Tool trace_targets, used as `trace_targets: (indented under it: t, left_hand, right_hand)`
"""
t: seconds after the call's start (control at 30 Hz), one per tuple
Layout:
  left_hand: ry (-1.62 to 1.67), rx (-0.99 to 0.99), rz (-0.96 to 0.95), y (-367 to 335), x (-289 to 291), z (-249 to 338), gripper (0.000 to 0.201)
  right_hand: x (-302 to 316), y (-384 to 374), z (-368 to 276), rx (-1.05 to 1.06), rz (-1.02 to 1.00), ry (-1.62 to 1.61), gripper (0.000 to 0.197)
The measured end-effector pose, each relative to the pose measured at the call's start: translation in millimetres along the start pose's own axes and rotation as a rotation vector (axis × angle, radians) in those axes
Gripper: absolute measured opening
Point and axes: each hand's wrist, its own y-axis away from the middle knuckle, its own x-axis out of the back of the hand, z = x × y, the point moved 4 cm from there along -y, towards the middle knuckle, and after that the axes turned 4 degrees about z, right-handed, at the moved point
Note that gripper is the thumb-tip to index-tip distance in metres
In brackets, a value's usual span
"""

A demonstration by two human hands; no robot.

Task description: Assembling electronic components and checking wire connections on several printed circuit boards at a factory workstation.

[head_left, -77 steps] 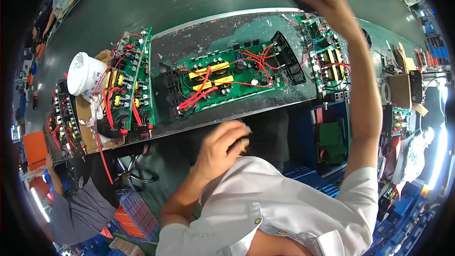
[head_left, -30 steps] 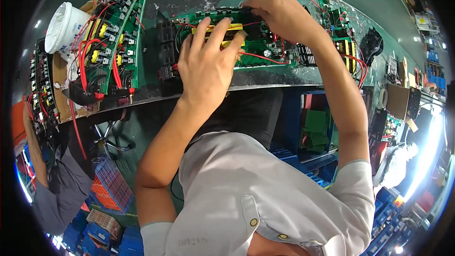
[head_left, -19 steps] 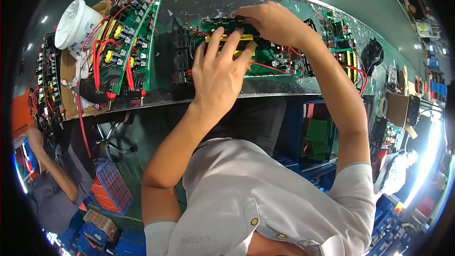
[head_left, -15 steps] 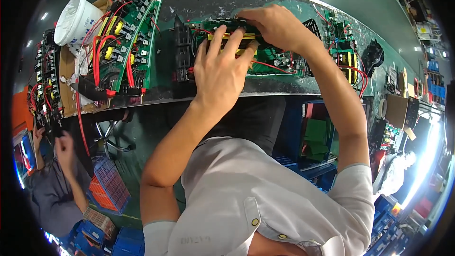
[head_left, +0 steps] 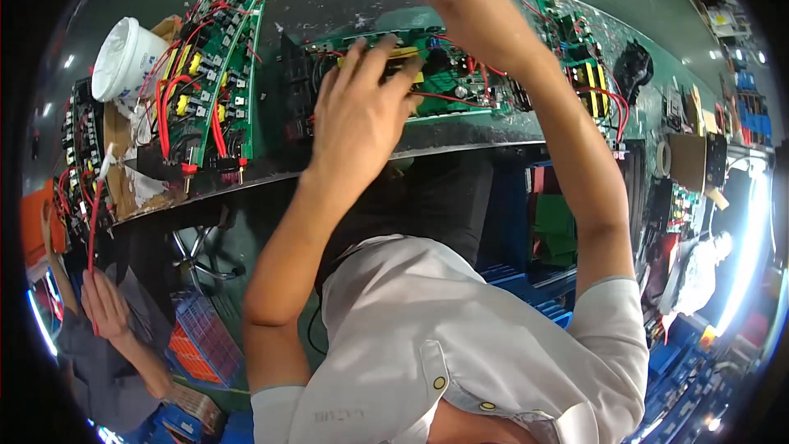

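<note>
A green circuit board point(head_left: 460, 86) with yellow-wrapped parts and red wires lies on the bench in front of me. At its left end stands a black finned part point(head_left: 294, 86). My left hand point(head_left: 362, 107) rests on the board's left half, fingers stretched over a yellow-wrapped part point(head_left: 403, 53) and covering some of it. Above the far side of the board, near the bench's back edge, is my right hand point(head_left: 472, 12). Motion smears its fingers, so I cannot make out whether they hold anything.
Several upright boards with red wires point(head_left: 218, 74) stand at left, beside a white bucket point(head_left: 123, 62). Another wired board point(head_left: 588, 74) and a black crumpled bag point(head_left: 634, 70) lie at right. At lower left, a co-worker's hand point(head_left: 105, 304) grips a red-handled brush point(head_left: 96, 214).
My right hand has lifted off the board toward the bench's back edge, uncovering the board's middle. My left hand stays on the board. The co-worker's brush has come up into view.
</note>
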Motion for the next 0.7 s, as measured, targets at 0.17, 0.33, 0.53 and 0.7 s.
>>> trace_targets:
  t: [0.17, 0.33, 0.53, 0.7]
  left_hand:
    - [0.328, 0.104, 0.148, 4, 67, -28, 0.023]
    - [0.361, 0.048, -0.056, 4, 74, -14, 0.023]
    - [-0.082, -0.195, -0.182, 23, 41, -12, 0.02]
    - [-0.076, -0.19, -0.154, 25, 37, -18, 0.019]
  right_hand:
    - [85, 53, -45, -0.242, -0.153, -0.264, 0.023]
    - [24, 112, -84, -0.063, -0.443, -0.052, 0.017]
    - [2, 102, -70, -0.061, -0.277, 0.04, 0.018]
    - [3, 102, -61, 0.018, -0.218, 0.011, 0.022]
